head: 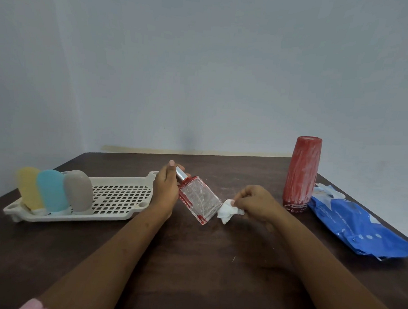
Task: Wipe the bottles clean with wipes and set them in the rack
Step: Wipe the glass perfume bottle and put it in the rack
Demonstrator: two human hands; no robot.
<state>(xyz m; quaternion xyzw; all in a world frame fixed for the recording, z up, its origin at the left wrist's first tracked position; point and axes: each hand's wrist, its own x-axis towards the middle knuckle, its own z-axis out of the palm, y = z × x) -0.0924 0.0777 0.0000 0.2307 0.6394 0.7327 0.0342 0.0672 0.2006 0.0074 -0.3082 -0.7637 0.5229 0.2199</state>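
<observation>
Head view: gripping tilted glass bottle (200, 199) in left hand (165, 190), pinching balled wipe (228, 210) in right hand (254, 202). Could slip out under hard wiping: smooth glass, one-handed hold.

Both forearms are bare; a soft pink sleeve (33, 305) edges the left arm (105, 250).

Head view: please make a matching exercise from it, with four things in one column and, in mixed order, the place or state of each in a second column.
Column 1
1. glass bottle
2. wipe
3. red bottle
4. grey bottle

Column 2
a. stands in the rack
b. held tilted in the left hand
c. stands beside the blue pack
d. pinched in the right hand

Pairs: 1-b, 2-d, 3-c, 4-a
</observation>
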